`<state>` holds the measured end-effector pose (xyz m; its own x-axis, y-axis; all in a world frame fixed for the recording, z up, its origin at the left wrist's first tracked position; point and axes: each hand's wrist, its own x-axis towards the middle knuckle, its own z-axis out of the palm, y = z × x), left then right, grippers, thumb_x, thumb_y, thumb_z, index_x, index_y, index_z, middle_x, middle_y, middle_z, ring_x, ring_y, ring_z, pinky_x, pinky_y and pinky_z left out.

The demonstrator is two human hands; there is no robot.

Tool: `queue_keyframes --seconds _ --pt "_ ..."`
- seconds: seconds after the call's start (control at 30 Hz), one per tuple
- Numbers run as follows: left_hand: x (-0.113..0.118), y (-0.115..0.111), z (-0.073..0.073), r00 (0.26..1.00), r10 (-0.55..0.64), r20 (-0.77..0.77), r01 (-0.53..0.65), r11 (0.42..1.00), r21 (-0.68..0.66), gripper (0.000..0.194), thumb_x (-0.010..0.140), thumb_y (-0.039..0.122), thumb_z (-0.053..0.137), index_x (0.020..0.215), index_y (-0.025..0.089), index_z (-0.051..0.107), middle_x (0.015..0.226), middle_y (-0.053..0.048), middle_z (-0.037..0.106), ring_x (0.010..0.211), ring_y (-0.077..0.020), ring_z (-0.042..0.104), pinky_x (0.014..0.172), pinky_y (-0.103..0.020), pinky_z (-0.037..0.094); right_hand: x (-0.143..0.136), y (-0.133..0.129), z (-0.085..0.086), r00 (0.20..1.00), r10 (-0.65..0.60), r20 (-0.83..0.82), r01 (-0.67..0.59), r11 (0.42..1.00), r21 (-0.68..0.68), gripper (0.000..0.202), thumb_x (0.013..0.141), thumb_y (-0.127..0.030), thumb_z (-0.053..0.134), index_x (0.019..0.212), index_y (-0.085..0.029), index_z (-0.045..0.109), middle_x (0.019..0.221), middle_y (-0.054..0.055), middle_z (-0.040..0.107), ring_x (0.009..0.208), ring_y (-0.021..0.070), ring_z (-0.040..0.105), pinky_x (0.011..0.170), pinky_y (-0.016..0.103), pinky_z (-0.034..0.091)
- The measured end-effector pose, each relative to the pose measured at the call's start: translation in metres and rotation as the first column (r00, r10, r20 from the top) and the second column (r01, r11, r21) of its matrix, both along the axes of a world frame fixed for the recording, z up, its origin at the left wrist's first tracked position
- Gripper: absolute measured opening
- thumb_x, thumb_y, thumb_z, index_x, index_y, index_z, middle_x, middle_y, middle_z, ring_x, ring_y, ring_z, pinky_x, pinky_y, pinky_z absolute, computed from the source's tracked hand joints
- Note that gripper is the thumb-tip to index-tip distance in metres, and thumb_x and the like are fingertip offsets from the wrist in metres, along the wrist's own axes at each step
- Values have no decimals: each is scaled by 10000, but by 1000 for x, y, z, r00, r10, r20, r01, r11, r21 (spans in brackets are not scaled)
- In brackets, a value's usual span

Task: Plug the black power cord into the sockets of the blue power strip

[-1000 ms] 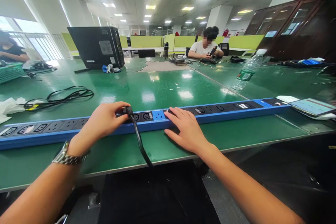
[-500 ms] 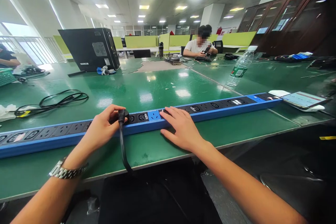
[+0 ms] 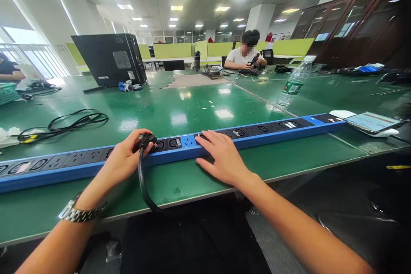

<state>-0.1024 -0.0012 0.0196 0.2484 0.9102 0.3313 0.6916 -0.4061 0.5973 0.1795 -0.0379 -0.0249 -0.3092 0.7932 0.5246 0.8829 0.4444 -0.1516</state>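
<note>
Working a black plug at a blue power strip, set near the near edge of the tabletop; cannot tell if seating or freeing it. Pinching the plug in the left hand, laying the right hand along the strip, grip spread, clasping nothing. Probably calling for a steady strip and straight, square pressure.

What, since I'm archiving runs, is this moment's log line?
left hand: holds black plug | right hand: on blue power strip | plug: at strip, seating unclear
</note>
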Motion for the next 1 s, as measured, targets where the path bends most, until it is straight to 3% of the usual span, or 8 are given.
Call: queue_keyframes --seconds 0.3,0.67,0.83,1.0 --pt "10 -4 -2 992 24 -123 -14 997 78 468 824 529 562 1183 229 580 833 -12 678 695 -182 594 665 -292 464 -1 0 0 1000 -7 16 7 1000 3 545 854 -368 629 1365 -199 545 1444 116 512 1359 298 426 1118 507 339" --pt "16 -4 -4 991 93 -100 -75 982 171 417 844 513 532 1127 216 603 826 -31 692 668 -178 602 647 -280 458 -1 -1 1 1000 0 1 0 1000 -3 536 859 -368 614 1370 -224 538 1449 114 507 1366 293 420 1113 527 339" --pt "18 -3 -4 983 175 -61 -160 968 195 360 817 455 559 1067 203 621 753 -12 668 626 -162 572 633 -270 443 -1 -1 1 1000 0 -4 0 1000 -7 536 857 -371 617 1363 -211 546 1449 115 507 1365 293 419 1122 511 329" --pt "16 -3 -3 985 167 -41 -158 972 176 330 791 438 589 1030 214 627 734 5 656 610 -149 548 630 -262 436 -1 -1 1 1000 -4 -5 4 1000 -6 541 855 -369 619 1365 -202 545 1449 116 507 1364 295 418 1122 510 330"
